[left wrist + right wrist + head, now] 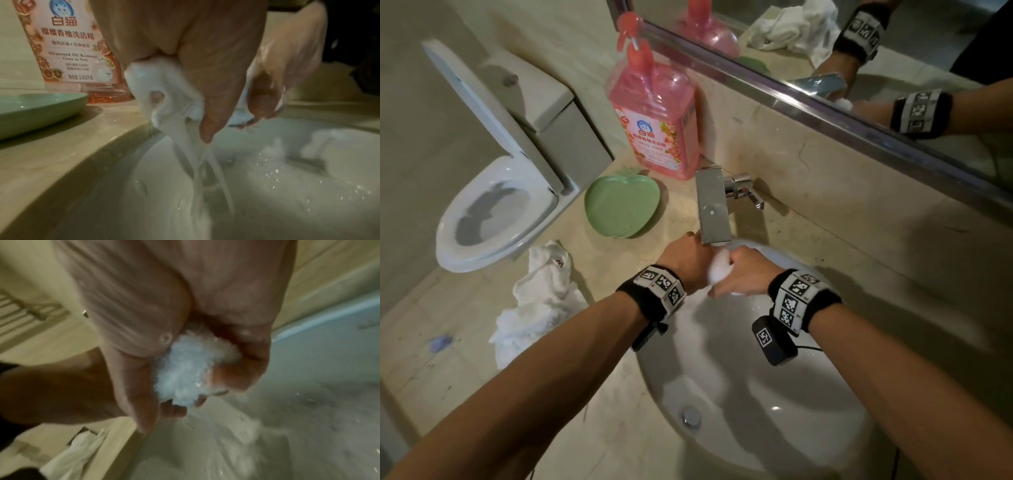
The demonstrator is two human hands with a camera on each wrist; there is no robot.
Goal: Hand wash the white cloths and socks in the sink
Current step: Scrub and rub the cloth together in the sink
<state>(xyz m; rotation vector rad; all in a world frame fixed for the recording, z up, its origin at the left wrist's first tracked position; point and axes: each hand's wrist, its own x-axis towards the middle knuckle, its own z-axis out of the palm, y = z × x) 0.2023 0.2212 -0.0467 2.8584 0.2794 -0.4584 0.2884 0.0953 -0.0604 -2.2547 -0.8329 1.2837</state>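
Both hands meet under the faucet [711, 209], over the back of the white sink [774, 411]. A small wadded white cloth [718, 270], wet and sudsy, is squeezed between them. My left hand [697, 255] grips its left end, and in the left wrist view water streams off the cloth [164, 91] into the sink [267, 203]. My right hand [736, 272] curls round the right end; its fingers close over the cloth [189, 369] in the right wrist view. I cannot tell whether it is a sock. More white cloths [541, 301] lie heaped on the counter, left of the sink.
A pink detergent bottle [654, 116] and a green apple-shaped dish [621, 210] stand on the counter behind and left of the faucet. An open toilet [493, 212] is beyond the counter's left edge. A mirror [859, 51] runs along the back wall.
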